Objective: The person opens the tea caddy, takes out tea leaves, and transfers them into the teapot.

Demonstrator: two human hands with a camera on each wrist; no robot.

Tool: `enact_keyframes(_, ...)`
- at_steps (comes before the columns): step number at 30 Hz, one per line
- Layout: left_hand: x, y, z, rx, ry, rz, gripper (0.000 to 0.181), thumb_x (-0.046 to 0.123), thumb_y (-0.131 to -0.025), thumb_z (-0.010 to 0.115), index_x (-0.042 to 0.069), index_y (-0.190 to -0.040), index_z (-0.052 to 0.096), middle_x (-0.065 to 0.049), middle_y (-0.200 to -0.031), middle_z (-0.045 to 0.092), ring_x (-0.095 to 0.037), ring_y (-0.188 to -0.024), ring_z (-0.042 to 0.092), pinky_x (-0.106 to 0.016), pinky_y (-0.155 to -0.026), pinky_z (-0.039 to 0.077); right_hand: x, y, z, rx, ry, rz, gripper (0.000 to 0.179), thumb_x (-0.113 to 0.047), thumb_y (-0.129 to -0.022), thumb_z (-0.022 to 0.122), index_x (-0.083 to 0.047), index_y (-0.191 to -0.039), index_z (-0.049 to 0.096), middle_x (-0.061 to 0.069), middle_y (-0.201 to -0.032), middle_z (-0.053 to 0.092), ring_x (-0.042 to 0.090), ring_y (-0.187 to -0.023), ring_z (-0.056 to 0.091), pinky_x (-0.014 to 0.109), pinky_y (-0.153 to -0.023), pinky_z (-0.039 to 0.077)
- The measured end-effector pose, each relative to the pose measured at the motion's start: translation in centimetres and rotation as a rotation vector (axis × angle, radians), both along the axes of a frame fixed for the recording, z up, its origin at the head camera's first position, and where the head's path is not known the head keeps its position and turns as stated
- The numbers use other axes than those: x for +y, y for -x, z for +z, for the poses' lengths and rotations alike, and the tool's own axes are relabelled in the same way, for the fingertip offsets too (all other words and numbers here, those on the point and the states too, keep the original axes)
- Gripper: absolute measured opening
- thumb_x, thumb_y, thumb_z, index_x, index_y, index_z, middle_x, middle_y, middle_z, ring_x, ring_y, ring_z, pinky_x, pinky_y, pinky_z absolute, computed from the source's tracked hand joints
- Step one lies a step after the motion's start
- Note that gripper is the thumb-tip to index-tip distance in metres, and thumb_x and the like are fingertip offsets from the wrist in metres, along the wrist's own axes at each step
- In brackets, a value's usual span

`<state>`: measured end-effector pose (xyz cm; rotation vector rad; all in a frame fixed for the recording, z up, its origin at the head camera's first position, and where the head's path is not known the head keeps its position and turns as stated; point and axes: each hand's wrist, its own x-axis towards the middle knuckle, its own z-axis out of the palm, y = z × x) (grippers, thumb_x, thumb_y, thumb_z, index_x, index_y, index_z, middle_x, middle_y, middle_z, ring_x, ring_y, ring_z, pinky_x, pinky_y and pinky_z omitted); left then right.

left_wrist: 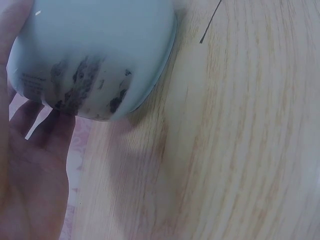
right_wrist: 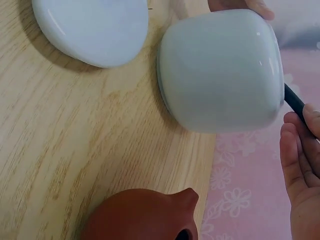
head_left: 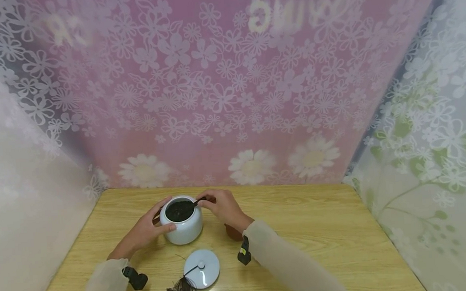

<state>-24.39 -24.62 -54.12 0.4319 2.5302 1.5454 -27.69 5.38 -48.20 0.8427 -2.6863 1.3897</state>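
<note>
Right hand [head_left: 222,205] pinched a dark tool [right_wrist: 294,101]; left hand [head_left: 146,229] gripped the white jar [head_left: 185,233], probably slick and breakable, best held around its belly

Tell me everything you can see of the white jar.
The jar is white, glossy and round-bodied, apparently ceramic, with dark markings on the side in the left wrist view. It is open at the top, showing dark contents; a white lid lies apart on the near side. The jar appears to stand upright on the table. The left grip curls round its left side. A dark stick in the right grip reaches in at the right; whether it touches the jar is unclear.
</note>
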Motion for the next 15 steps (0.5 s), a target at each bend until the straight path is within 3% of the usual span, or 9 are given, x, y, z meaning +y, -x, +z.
enact_keyframes(8,-0.1,0.1,-0.2,0.000,-0.001,0.001,0.097,0.037,-0.099,0.084,0.022,-0.176,0.026,-0.018,-0.180,0.025,-0.051,-0.162,0.032,-0.069,-0.125,0.038,0.9,0.1,0.2,-0.040,0.070,-0.047,0.021,-0.020,-0.107,0.073,-0.015,-0.126,0.080,0.001,-0.101,0.080,0.024,-0.097,0.078,0.028,-0.079,0.062)
enact_keyframes(15,-0.2,0.2,-0.2,-0.002,-0.008,-0.004,0.097,0.037,-0.099,0.084,0.023,-0.176,0.026,-0.017,-0.180,0.026,-0.050,-0.162,0.032,-0.069,-0.125,0.038,1.7,0.5,-0.2,-0.055,0.107,-0.081,0.021,-0.022,-0.107,0.074,-0.017,-0.125,0.081,0.009,-0.103,0.081,0.011,-0.090,0.076,0.028,-0.077,0.062)
